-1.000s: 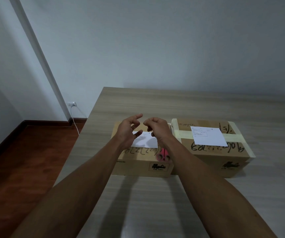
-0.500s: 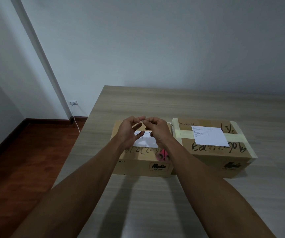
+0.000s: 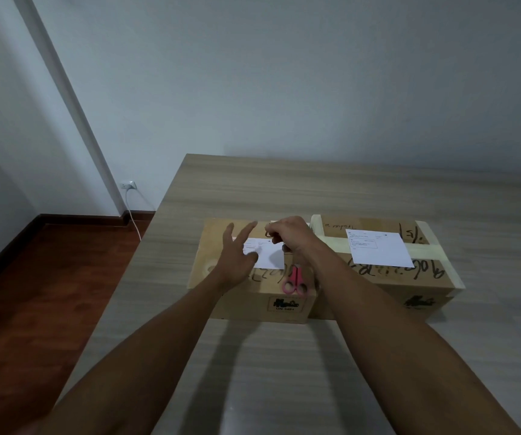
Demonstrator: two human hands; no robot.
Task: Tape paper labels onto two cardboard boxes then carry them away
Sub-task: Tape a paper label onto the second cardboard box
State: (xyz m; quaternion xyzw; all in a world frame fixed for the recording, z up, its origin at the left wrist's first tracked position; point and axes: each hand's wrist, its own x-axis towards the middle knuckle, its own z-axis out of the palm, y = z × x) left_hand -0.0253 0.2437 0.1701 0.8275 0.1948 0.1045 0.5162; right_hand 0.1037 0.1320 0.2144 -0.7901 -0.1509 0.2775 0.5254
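my left hand (image 3: 237, 259) lies flat with fingers spread on the flimsy paper label (image 3: 267, 254) atop the left box (image 3: 253, 277) on the worktop (image 3: 284, 189), right hand (image 3: 287, 235) fingers curled, probably pinching a tape bit; paper's light and slides, so pin its middle.

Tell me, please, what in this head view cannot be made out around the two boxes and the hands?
- Right hand: whether its curled fingers pinch tape; too small.
- Label on the left box: print too small, its left part covered by the left hand.
- Scissors: blades hidden under the right wrist.
- Right box: near left corner hidden by the right forearm.
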